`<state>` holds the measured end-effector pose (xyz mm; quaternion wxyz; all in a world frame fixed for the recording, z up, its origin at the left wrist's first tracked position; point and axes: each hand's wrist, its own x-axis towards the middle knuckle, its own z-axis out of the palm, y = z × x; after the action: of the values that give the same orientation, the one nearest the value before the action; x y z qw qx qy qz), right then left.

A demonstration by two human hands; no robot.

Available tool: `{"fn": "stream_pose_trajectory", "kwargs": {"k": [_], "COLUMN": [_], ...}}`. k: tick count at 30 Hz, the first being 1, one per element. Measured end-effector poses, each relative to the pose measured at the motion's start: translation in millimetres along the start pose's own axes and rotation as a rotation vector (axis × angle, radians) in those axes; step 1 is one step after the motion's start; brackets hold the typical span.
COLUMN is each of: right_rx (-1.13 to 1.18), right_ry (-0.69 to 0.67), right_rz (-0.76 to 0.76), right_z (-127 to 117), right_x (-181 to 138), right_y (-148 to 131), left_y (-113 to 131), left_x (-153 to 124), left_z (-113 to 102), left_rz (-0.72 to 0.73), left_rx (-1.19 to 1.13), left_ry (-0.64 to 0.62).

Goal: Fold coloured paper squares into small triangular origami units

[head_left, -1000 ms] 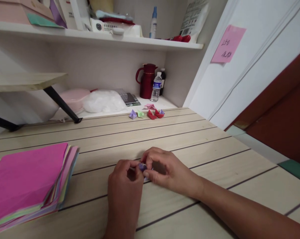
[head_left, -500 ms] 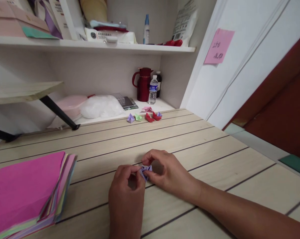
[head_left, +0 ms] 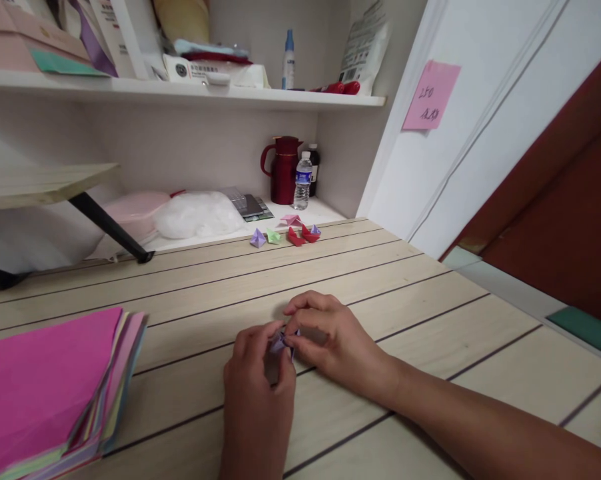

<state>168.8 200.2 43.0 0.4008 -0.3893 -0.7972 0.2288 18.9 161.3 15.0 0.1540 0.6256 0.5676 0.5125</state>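
Between my hands is a small folded piece of purple origami paper (head_left: 278, 343), partly covered by fingers. My left hand (head_left: 258, 367) grips its left side between thumb and fingertips. From the right, my right hand (head_left: 330, 333) pinches the paper's right part with thumb and index finger, the other fingers curled above. Farther back on the table lie several small folded paper pieces: a purple one (head_left: 258, 238), a green one (head_left: 273, 236), red ones (head_left: 295, 236) and a pink one (head_left: 291, 221).
A stack of coloured paper (head_left: 45, 387) lies at the left, magenta on top. A small raised stand (head_left: 50, 183) is behind it. On the shelf at the back are a dark red jug (head_left: 283, 170), a water bottle (head_left: 303, 180) and a white plastic bag (head_left: 200, 215).
My left hand has opened its thumb and fingers wider around the purple paper. The right hand's fingertips have shifted on it, and the paper looks turned. The view has moved slightly.
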Motion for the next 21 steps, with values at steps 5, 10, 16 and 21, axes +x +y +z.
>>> {"fn": "stream_pose_trajectory", "kwargs": {"k": [5, 10, 16, 21], "right_rx": [-0.088, -0.091, -0.074, -0.029], "right_ry": [0.006, -0.004, -0.018, 0.004], "right_rz": [-0.077, -0.118, -0.177, -0.149], "right_z": [-1, 0, 1, 2], "right_x": [-1, -3, -4, -3], "right_y": [3, 4, 2, 2], "left_y": [2, 5, 14, 18], "left_x": [2, 1, 3, 6], "left_z": [-5, -9, -9, -12], "left_rz": [-0.016, -0.125, -0.297, -0.38], "left_rx": [0.011, 0.024, -0.013, -0.016], "left_ry": [0.006, -0.003, -0.001, 0.035]}}
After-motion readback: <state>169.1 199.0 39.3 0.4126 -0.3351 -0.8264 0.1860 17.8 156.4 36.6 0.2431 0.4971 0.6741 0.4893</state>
